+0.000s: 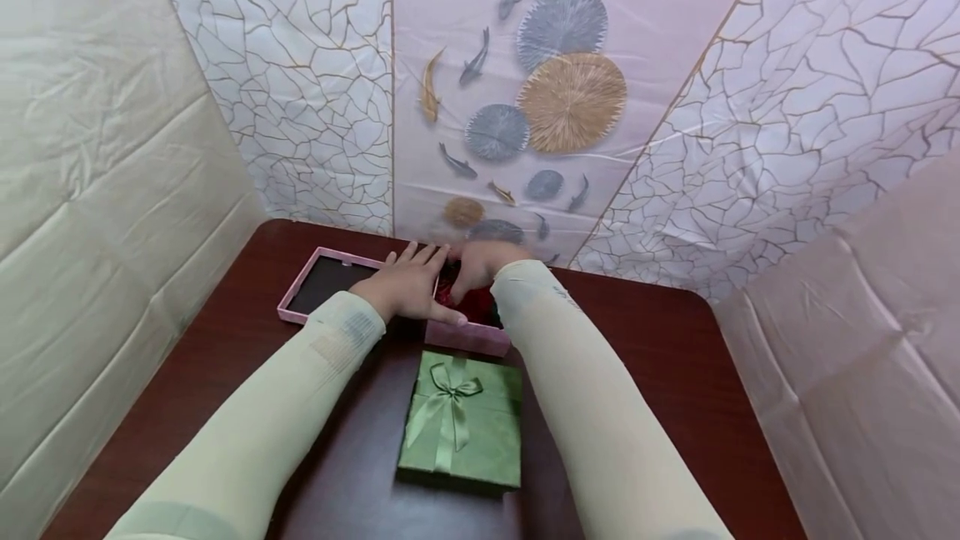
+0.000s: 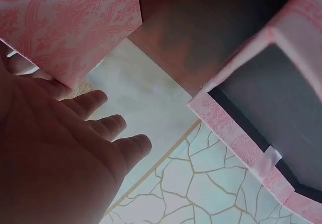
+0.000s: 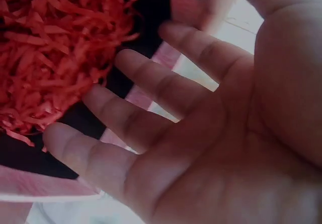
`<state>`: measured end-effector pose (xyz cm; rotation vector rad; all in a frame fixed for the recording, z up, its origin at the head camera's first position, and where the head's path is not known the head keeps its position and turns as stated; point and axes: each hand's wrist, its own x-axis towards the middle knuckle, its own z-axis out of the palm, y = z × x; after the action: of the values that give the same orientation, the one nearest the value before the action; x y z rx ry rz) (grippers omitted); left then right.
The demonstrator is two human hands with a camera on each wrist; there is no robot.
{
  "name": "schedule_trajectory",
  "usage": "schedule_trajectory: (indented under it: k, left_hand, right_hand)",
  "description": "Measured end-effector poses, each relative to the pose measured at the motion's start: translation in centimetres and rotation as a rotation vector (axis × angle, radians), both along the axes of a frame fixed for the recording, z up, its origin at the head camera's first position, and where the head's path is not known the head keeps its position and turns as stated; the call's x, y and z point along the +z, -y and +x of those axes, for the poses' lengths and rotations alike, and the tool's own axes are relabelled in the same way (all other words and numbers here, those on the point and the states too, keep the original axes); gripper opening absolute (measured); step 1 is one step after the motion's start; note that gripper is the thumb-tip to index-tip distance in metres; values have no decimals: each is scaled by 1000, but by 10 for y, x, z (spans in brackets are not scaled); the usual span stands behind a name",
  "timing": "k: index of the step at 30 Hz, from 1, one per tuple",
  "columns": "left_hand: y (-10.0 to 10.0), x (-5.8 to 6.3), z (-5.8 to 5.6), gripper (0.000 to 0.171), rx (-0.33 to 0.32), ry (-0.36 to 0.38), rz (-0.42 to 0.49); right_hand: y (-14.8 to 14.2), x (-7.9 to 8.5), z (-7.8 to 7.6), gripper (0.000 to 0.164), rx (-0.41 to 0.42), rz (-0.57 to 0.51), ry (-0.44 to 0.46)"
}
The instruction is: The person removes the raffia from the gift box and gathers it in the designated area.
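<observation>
A pink patterned box (image 1: pixel 467 338) stands near the back of the table, holding red shredded paper (image 3: pixel 55 58) against its black inside. My left hand (image 1: pixel 408 286) rests at the box's left side with straight, spread fingers; the thumb lies along the near rim. In the left wrist view its palm (image 2: pixel 55 138) faces the camera beside the patterned wall. From the right, my right hand (image 1: pixel 483 263) reaches over the box. The right wrist view shows its fingers (image 3: pixel 151 88) extended across the rim, tips at the edge of the paper.
Left of the box lies a pink lid (image 1: pixel 298 280), black inside facing up. A green gift box (image 1: pixel 487 423) with a ribbon bow sits nearer on the dark red table (image 1: pixel 637 357). Patterned cloth (image 1: pixel 322 107) hangs behind, and pale cloth walls stand on both sides.
</observation>
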<state>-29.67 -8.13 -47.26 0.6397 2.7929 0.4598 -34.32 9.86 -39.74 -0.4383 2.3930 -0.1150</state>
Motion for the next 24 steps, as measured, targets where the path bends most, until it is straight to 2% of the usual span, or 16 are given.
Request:
schedule_trajectory:
  k: [7,15,24]
  left_hand:
    - [1,1,2,147,10,45,40]
    - [1,1,3,145,23,68,48]
    - [0,2,4,147,32,98,55]
  right_hand:
    - [9,-15,1,117,5,109,43]
    - [5,-28,-2,116,50,129,50]
    - [-2,-38,-8,110,73,177,113]
